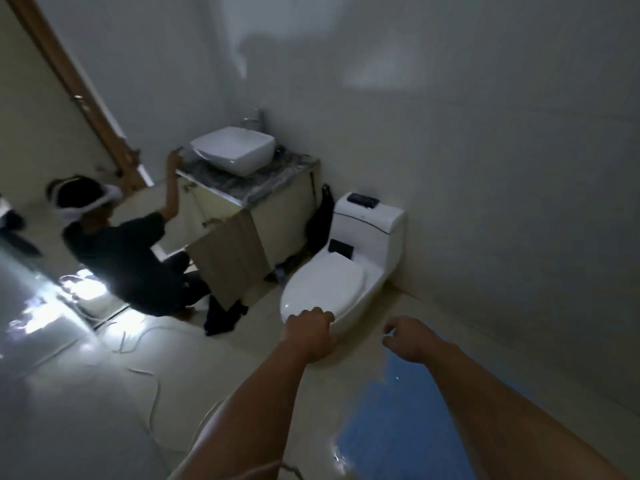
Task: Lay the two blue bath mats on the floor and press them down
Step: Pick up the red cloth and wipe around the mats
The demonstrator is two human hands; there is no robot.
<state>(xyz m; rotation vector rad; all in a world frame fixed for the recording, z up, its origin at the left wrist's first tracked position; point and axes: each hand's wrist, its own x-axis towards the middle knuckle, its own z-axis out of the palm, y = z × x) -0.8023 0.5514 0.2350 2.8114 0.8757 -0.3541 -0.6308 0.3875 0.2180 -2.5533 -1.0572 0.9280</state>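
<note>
A blue bath mat [398,420] lies flat on the pale floor at the lower right, in front of the toilet; my right forearm covers part of it. Only this one blue mat shows. My left hand [310,332] reaches forward with curled fingers in front of the toilet's front rim and holds nothing. My right hand [407,337] hovers above the mat's far end, fingers loosely curled and empty.
A white toilet [346,282] with its lid down stands ahead by the right wall. A person in dark clothes [128,258] crouches at the vanity [277,216] with its door [228,261] open. White cables [152,372] lie across the floor at left.
</note>
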